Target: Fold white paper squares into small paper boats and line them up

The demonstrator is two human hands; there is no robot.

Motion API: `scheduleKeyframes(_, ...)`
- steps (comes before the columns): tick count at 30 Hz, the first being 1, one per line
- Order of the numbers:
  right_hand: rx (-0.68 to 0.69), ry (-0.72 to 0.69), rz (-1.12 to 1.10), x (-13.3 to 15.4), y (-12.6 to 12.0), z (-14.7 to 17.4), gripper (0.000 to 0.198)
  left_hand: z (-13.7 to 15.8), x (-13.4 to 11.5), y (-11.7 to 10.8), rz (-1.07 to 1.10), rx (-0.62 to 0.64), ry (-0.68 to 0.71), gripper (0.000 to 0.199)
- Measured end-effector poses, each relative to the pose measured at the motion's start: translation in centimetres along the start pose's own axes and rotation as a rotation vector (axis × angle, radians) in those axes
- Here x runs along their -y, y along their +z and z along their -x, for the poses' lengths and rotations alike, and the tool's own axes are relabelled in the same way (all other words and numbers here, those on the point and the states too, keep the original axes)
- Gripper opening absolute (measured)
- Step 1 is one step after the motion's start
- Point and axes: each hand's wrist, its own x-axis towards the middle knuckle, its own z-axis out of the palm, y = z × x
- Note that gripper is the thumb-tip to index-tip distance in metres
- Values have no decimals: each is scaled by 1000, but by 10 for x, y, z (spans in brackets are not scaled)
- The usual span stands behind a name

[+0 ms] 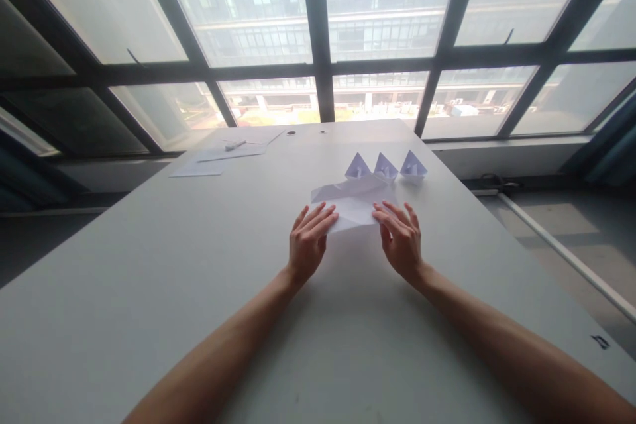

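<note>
A creased sheet of white paper (pixel 354 209) is between my two hands, with its far edge folded up. My left hand (pixel 309 238) has its fingers on top of the paper's left side and the thumb tucked below. On the right side my right hand (pixel 400 238) holds it the same way. The paper's near edge looks slightly raised off the table. Just beyond it stand three folded paper boats, each with a pointed peak: a left one (pixel 358 165), a middle one (pixel 385 167) and a right one (pixel 413 167).
The white table (pixel 199 291) reaches to a large window (pixel 377 6). At the far left lie flat paper sheets (pixel 199 165) with a small pale object (pixel 235 145) on them, too small to name. A dark round hole (pixel 291 133) marks the table's far edge.
</note>
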Motion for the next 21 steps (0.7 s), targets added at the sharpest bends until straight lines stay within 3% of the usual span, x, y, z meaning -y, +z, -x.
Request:
scheduleKeyframes(6,2,28,-56,-3,2,1,21,0,3,3,88,-23,-65,25)
scheduleKeyframes(10,-28,236,-145,-8,5,2,17,2,3,2,136,-144,-194,19)
scheduleKeyframes(15,-166,473,-496,-12,8,-1,45,6,5,7,281,-236,-522,27)
scheduleKeyframes(21,10,650,-848,-4,8,-2,62,-1,2,8,521,-220,-672,35)
